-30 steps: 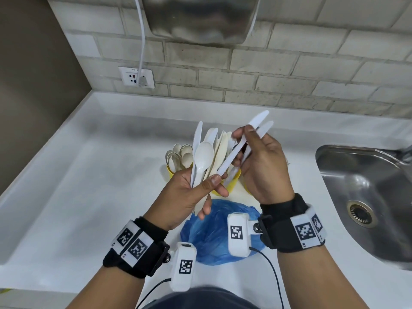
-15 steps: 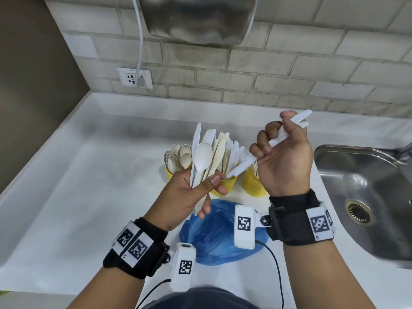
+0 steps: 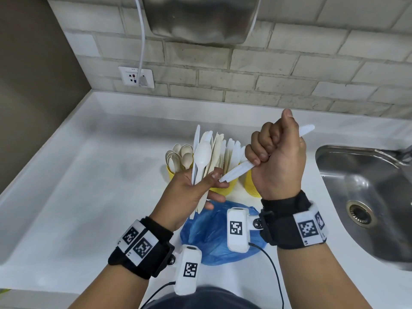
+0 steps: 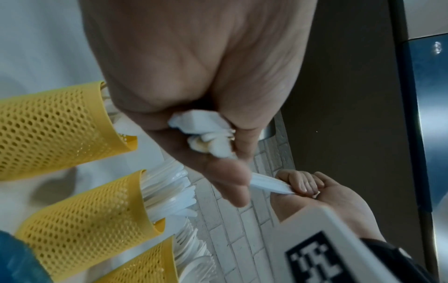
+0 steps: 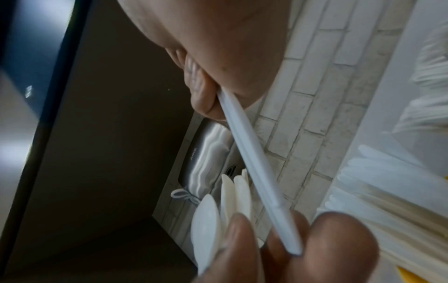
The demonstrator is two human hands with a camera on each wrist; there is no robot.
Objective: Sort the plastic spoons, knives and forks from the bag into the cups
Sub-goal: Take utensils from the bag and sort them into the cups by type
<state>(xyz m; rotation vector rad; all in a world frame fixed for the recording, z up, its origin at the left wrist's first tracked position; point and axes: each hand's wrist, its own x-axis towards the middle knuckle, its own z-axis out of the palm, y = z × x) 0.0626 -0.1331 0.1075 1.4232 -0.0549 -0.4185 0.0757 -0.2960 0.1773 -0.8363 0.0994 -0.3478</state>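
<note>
Three yellow mesh cups [image 4: 55, 130] on the surface [image 3: 89, 197]; one blue bag [image 3: 214, 233]; two hands in view; right hand [image 3: 276, 161] holds two white knives [image 3: 236, 173]; left-hand [image 3: 187, 195] bundle uncountable.

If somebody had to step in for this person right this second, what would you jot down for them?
Right hand: fist gripped round white plastic knives, blades pointing away, handle ends near the left thumb.
Left hand: holds a mixed bundle with a spoon and a knife showing.
Three yellow mesh cups stand behind the hands, already holding sorted cutlery; the left one has spoons.
Blue bag lies on the counter under the wrists; its contents are hidden.
Left to do: drop the knives in their cup, then sort the left-hand bundle.
</note>
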